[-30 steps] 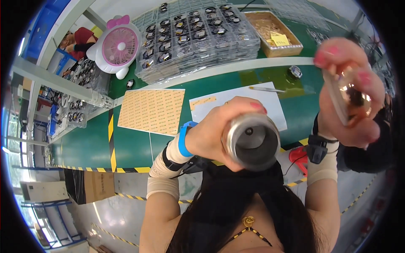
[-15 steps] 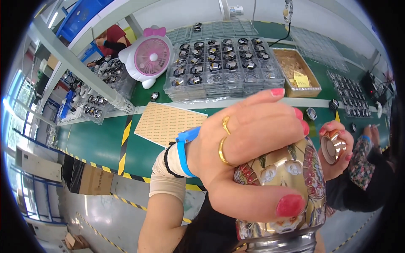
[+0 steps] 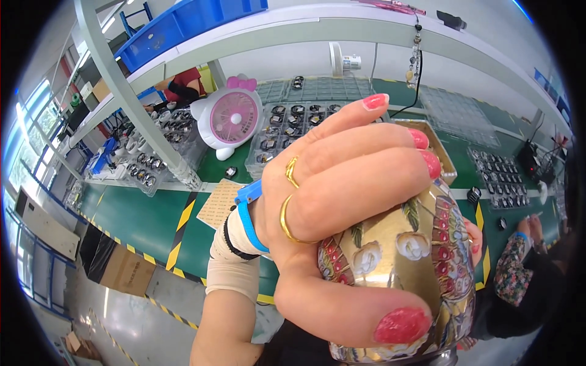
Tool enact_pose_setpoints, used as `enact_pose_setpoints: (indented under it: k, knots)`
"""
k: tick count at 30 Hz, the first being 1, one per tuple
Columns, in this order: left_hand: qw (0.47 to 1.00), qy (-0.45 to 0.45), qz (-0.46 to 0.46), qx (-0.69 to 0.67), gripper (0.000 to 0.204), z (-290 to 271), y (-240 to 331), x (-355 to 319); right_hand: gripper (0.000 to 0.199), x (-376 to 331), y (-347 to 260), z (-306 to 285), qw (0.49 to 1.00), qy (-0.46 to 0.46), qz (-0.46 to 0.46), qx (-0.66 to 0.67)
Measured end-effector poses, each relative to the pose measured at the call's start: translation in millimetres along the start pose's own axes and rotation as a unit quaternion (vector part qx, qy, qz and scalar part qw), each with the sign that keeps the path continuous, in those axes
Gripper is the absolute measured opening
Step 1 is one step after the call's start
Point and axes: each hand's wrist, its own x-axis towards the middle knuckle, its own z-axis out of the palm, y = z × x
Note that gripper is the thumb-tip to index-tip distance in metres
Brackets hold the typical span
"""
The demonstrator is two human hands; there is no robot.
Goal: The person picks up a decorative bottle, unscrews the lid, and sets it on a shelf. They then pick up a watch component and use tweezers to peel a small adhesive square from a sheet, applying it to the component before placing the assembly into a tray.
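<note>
My left hand (image 3: 354,189) is wrapped round a gold bottle (image 3: 397,268) decorated with white flowers and red fan shapes, held close up. Its bare metal neck points down toward the lower edge, mostly out of the picture. Two gold rings, a blue wristband and a beige sleeve are on this hand and arm. Behind the bottle, only some fingers of my right hand (image 3: 472,238) show, curled. Half a second earlier that hand held a rose-gold bottle lid, which the bottle now hides.
Clear trays of small round black parts (image 3: 293,119) stand on the green bench (image 3: 143,210), beside a pink and white fan (image 3: 235,116). A patterned sheet (image 3: 220,201) lies near my left wrist. Co-workers sit at left and right. A blue bin (image 3: 189,27) rests on the shelf above.
The view has tipped upward, showing more of the shelf. The bottle has come nearer and lower, with its neck sinking out of the picture. My right hand and the lid have gone behind it.
</note>
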Motion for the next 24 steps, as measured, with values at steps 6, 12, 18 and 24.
enact_pose_setpoints:
  k: [6,12,18,24]
  knots:
    - [0.998,-0.047,-0.003,0.049,0.072,-16,-1,8,0.040,-2,1,-3,1.000,0.012,0.020,0.000]
    - [0.998,-0.043,0.039,0.026,0.072,-17,-5,12,0.039,-2,3,-2,1.000,0.013,0.021,0.000]
    - [0.998,-0.032,0.042,0.037,0.071,-17,-2,16,0.039,-3,4,-3,0.999,0.019,0.026,-0.002]
    - [0.998,-0.026,0.041,0.046,0.070,-16,4,19,0.038,-2,5,-2,0.999,0.021,0.026,0.000]
